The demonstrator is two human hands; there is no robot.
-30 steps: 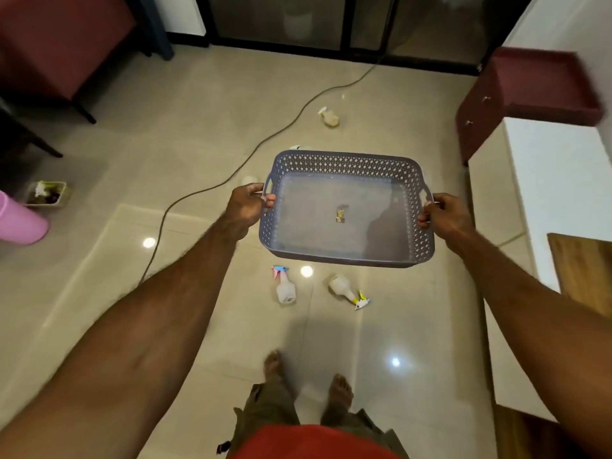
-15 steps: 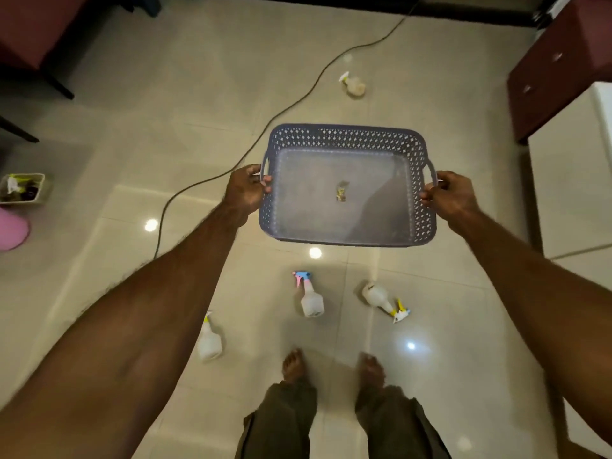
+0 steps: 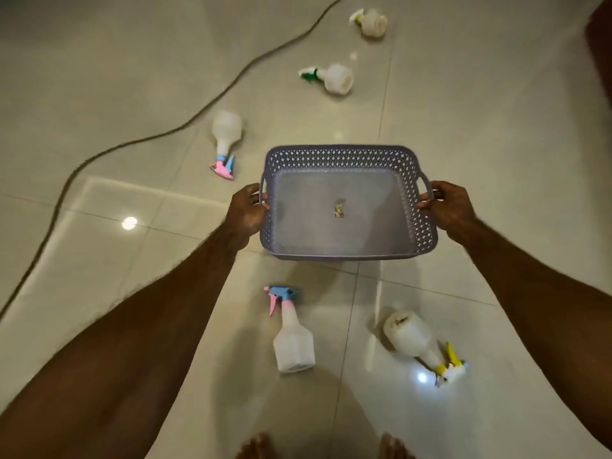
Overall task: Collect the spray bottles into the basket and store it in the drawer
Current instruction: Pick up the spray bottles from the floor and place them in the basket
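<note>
I hold a grey perforated basket (image 3: 341, 157) level above the floor, my left hand (image 3: 246, 213) gripping its left handle and my right hand (image 3: 447, 210) its right handle. Only a small sticker lies in it. Several white spray bottles lie on the tiles. A pink-and-blue-nozzle bottle (image 3: 293, 336) and a yellow-nozzle bottle (image 3: 414, 336) lie below the basket, near my feet. Another pink-nozzle bottle (image 3: 226, 134) lies to the basket's upper left. A green-nozzle bottle (image 3: 334, 77) and one more bottle (image 3: 372, 23) lie farther away.
A dark cable (image 3: 139, 140) snakes across the glossy tiled floor (image 3: 496, 111) from the top middle to the left edge. A dark red piece of furniture (image 3: 601, 51) shows at the right edge. My bare feet (image 3: 258, 447) are at the bottom edge.
The view has tilted down and closer to the floor; the basket has dropped lower. Two more bottles, hidden or out of frame before, now show beyond the basket.
</note>
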